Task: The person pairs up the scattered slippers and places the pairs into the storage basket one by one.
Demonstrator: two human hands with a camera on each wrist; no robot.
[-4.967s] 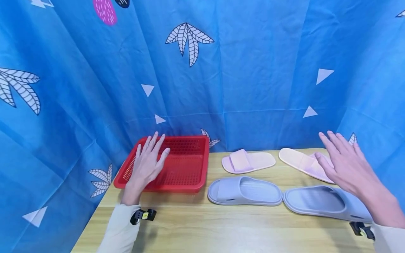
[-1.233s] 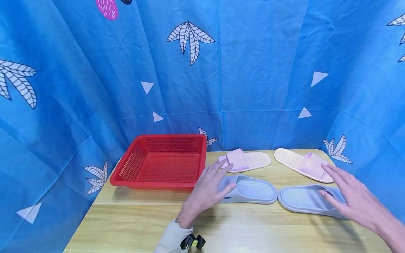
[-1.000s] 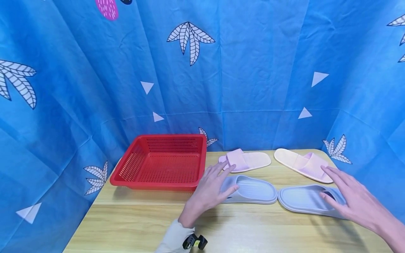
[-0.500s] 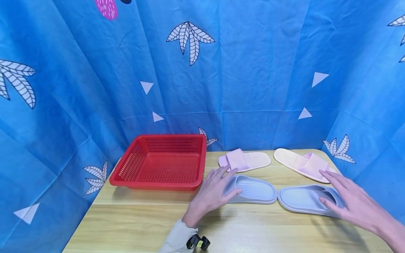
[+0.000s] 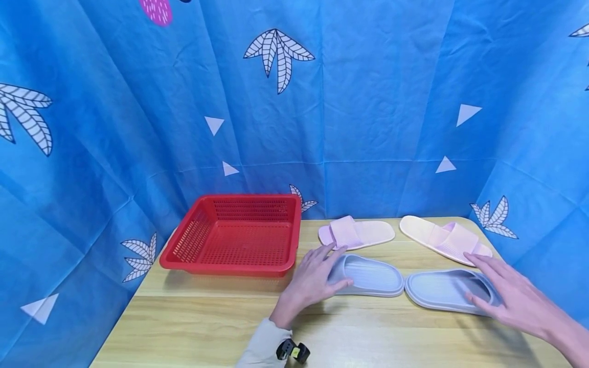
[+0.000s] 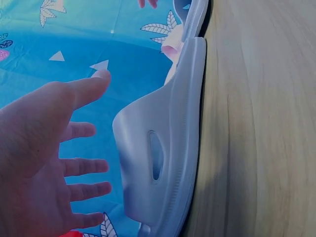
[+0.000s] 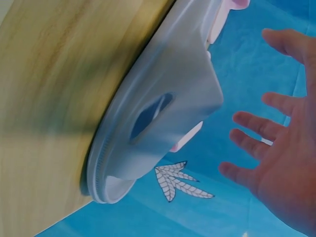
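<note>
In the head view, the left hand [image 5: 313, 278] and right hand [image 5: 511, 294] hover at the toe ends of the left gray slide [image 5: 375, 276] and right gray slide [image 5: 442, 289]. These lie sole down on the desk [image 5: 207, 317], heels meeting, toes toward 9 and 3 o'clock, seemingly leaving one strap handy for each hand. Two pink-strapped slippers [image 5: 347, 232] lie at 12 o'clock behind them; a red plastic basket [image 5: 225, 270] sits at the left hand's 10 o'clock, its open top up, likely for easy access. Five seconds earlier, the left hand was over that basket; footwear and basket have not moved on the desk.

In the left wrist view, spread fingers hold nothing, the strap apart at 3 o'clock.

In the right wrist view, fingers are likewise apart and unladen, the strap near 10 o'clock.
</note>
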